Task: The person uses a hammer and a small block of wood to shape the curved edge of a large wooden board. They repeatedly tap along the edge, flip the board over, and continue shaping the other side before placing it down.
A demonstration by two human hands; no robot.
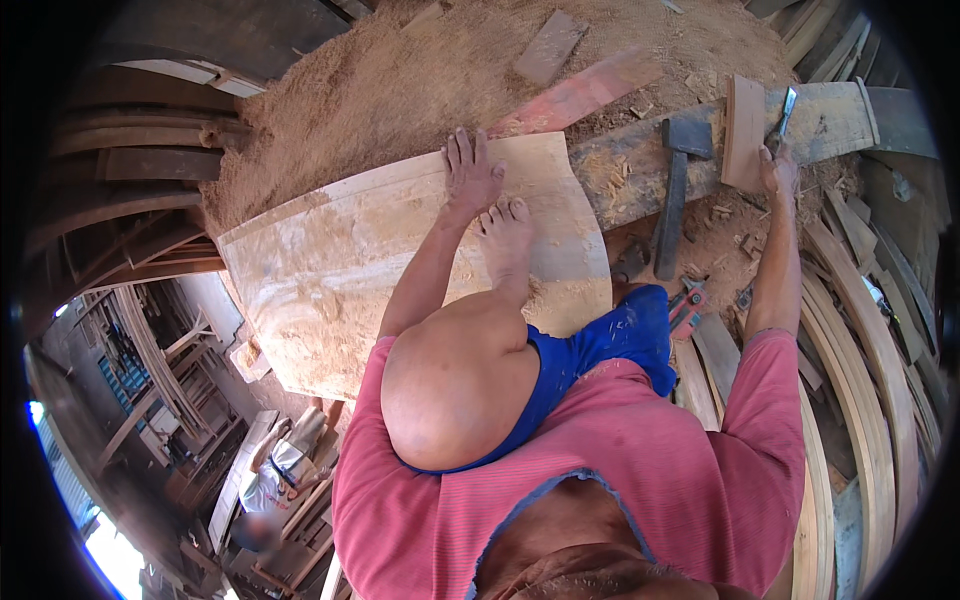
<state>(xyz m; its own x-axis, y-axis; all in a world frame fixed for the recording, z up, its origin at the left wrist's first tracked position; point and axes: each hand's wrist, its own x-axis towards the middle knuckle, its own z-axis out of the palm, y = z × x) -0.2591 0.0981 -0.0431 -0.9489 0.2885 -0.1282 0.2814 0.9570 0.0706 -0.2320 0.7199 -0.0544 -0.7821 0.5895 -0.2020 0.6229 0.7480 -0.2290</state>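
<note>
My left hand (472, 175) lies flat on the far edge of a broad pale wooden panel (400, 255), its fingers stretched and slightly apart. Beside it, my bare foot (507, 240) presses on the same panel. Out to the right, my right hand (779, 172) is closed around a chisel (788, 115), whose metal blade points away from me; the fist hides most of its handle. Just left of that hand stands a reddish-brown board piece (742, 135). A dark mallet (686, 140) rests with its head on a thick worn plank (630, 165) and its handle toward me.
Sawdust (370, 110) is heaped beyond the panel, with a reddish board (580, 92) lying on it. A red-handled tool (688, 308) sits near my right side. Long timber strips (850, 370) are stacked at right. Another person (275, 475) is at the lower left among planks.
</note>
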